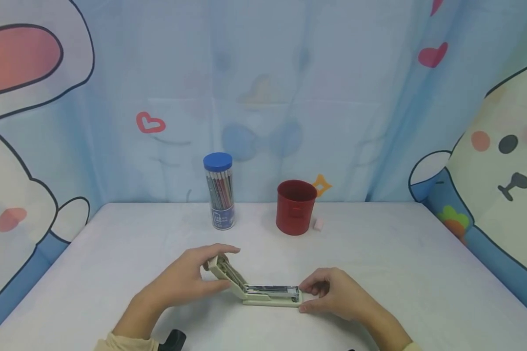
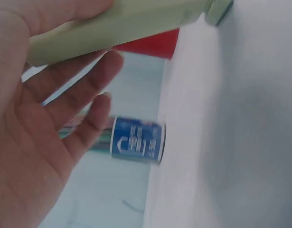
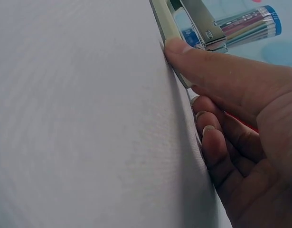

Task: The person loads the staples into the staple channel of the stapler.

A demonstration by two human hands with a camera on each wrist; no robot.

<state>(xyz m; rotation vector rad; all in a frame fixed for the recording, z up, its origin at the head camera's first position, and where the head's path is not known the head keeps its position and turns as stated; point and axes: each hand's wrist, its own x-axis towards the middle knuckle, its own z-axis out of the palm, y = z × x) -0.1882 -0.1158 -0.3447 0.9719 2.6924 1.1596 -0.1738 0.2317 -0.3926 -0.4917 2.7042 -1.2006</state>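
A pale green stapler (image 1: pixel 272 303) lies on the white table, its top arm swung up to the left and its metal magazine exposed. My left hand (image 1: pixel 189 277) grips the raised top arm between thumb and fingers; in the left wrist view the stapler's arm (image 2: pixel 122 28) runs across the palm side with the lower fingers spread below it. At the other end, my right hand (image 1: pixel 340 295) pinches the tip of the base. The right wrist view has the thumb (image 3: pixel 198 57) pressed along the base's edge, with the other fingers curled by the tabletop.
Behind the stapler stands a clear tub of pencils (image 1: pixel 222 192) with a blue lid. To its right is a red cup (image 1: pixel 295 207), with a small pink eraser-like block (image 1: pixel 318 224) beside it. A blue cartoon curtain (image 1: pixel 263 58) hangs along the table's back edge.
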